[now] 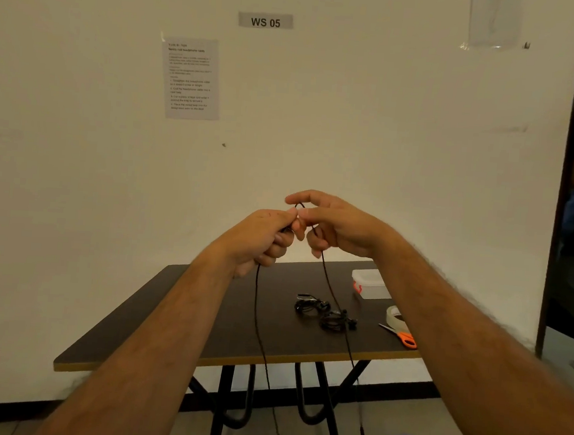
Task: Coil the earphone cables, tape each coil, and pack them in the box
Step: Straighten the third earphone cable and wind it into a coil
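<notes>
Both hands raised, pinching one cable
Left hand [263, 239] and right hand [333, 222] grip the cable [333, 289]; coils [322, 313] at 5 o'clock below.

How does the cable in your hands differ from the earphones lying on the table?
The cable is held up by the left hand and right hand; the earphones lie on the table. The cable hangs in two long loose strands with only a small loop at the fingers; the earphones sit in tight bundles. Both are thin and black.
</notes>
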A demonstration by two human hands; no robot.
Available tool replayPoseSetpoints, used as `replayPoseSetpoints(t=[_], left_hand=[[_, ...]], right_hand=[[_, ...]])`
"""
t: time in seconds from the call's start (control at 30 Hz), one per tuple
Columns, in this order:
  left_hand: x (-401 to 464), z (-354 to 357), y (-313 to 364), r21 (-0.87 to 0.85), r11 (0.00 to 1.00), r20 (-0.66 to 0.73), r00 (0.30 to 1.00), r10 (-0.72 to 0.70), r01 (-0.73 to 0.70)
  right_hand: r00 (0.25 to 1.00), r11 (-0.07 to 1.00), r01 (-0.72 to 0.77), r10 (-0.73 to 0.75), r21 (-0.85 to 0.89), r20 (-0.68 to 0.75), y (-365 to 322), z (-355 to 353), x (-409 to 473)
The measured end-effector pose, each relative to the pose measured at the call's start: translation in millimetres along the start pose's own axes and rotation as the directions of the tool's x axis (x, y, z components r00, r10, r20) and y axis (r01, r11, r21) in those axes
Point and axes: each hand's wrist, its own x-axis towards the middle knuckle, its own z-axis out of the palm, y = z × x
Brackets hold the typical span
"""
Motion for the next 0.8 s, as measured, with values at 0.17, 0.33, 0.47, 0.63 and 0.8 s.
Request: replayPoseSetpoints(t=[0.17,0.33,0.47,0.63,0.8], left_hand=[[-3.9,-5.5,0.1,-0.06,0.997,0.048,0.998,-0.035,0.038],[-10.1,-15.6,-8.1,-0.127,0.989,0.075,0.995,-0.066,0.075],[-9.9,-17.2,-9.2,-0.144,0.987,0.04,0.997,-0.06,0.065],[-4.8,-10.7,-2.2,-0.097,0.993,0.04,0.998,-0.058,0.062],[-3.3,-5.0,-0.5,-0.017,0.999,0.071,0.997,-0.036,0.037]], right_hand=[[0.99,0.99,0.141,-0.14,-0.015,0.032,-6.1,-8.2,2.7],[0.857,0.949,0.2,-0.29,-0.244,-0.427,-15.2,-19.7,7.5],[0.735,0.922,0.129,-0.336,-0.365,-0.589,-16.8,-22.5,7.8],[0.979,0.908,-0.027,-0.061,-0.418,-0.196,-16.2,-1.9,1.8],[0.991,0.959,0.034,0.004,-0.28,0.135,-17.9,7.8,-0.9]])
